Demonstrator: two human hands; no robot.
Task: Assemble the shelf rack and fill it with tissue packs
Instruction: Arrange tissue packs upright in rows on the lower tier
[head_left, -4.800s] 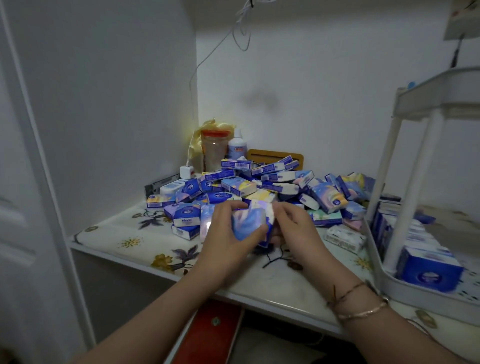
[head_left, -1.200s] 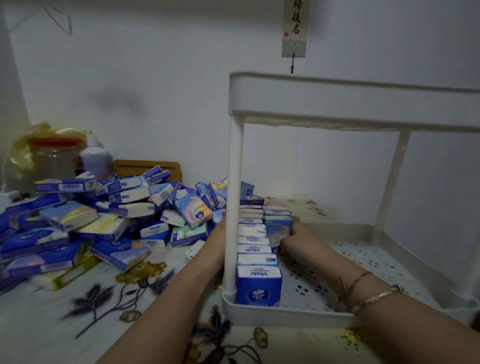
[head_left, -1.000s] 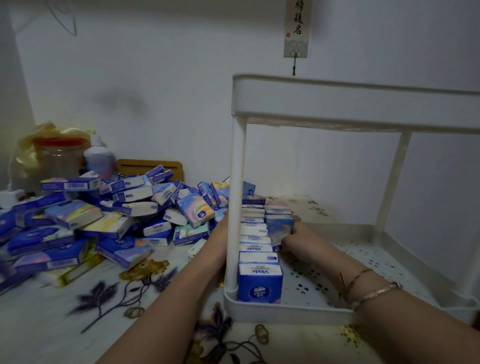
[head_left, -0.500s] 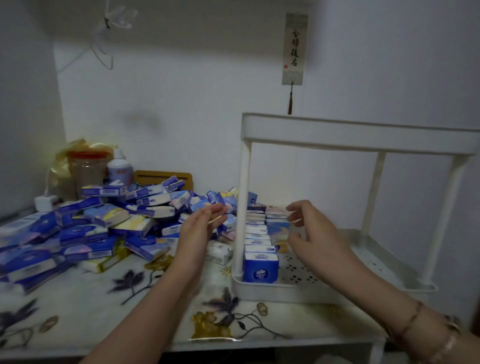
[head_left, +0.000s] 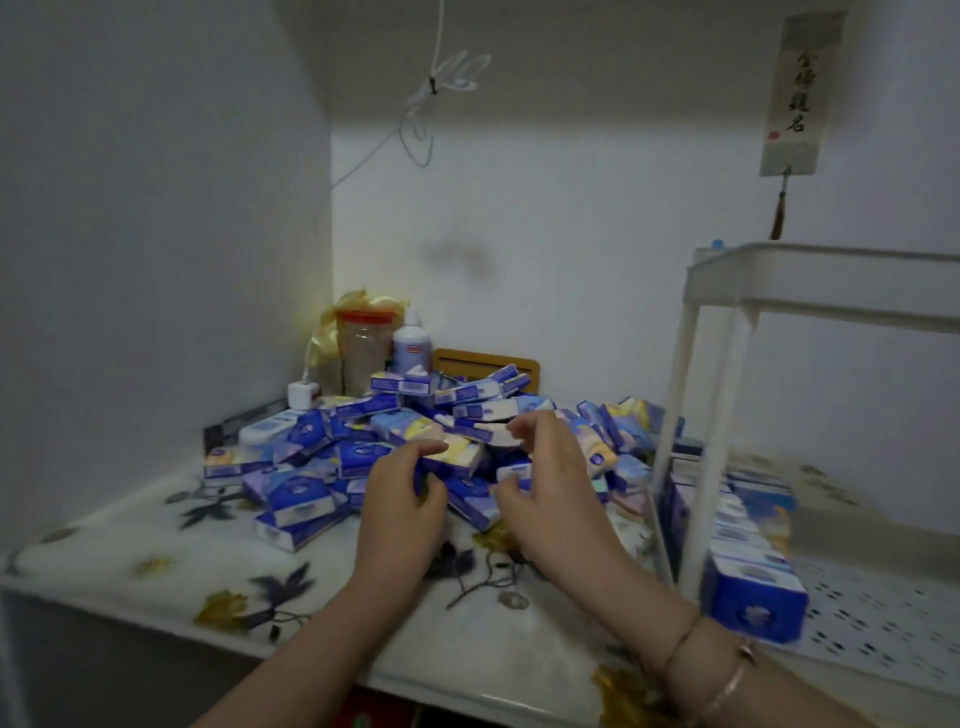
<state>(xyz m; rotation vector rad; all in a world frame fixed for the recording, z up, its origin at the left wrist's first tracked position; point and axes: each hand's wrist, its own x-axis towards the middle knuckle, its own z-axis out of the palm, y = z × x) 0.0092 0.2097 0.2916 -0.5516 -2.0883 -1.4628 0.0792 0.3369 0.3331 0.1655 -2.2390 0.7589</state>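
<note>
- The loose tissue packs (head_left: 415, 447) lie heaped on the flowered table top (head_left: 156, 551), towards the back wall, left of the shelf rack (head_left: 691, 415).
- Your left hand (head_left: 402, 506) reaches the near edge of the heap; its fingers are curled, with the fingertips on a pale yellow pack (head_left: 457, 453). The frame is blurred, so you cannot tell whether that pack is truly pinched or only touched.
- Your right hand (head_left: 550, 488) is just beside the left, over the heap's middle. Its fingers curl too, with a white-and-blue pack (head_left: 514, 473) against the thumb; whether the hand grips it cannot be told.
- The rack stands at your right on the table, white, with an upper tray on thin posts. A row of packs (head_left: 743, 551) stands upright along the left side of its perforated lower tray (head_left: 883, 613).
- Two bracelets (head_left: 727, 670) sit on your right wrist.
- Behind the heap stand a clear jar with a red lid (head_left: 363, 348), a white bottle (head_left: 412, 343) and a wooden frame (head_left: 485, 361).
- A white plug (head_left: 303, 395) sits at the heap's left, by the side wall.
- A hanging scroll (head_left: 797, 93) is on the back wall, above the rack.
</note>
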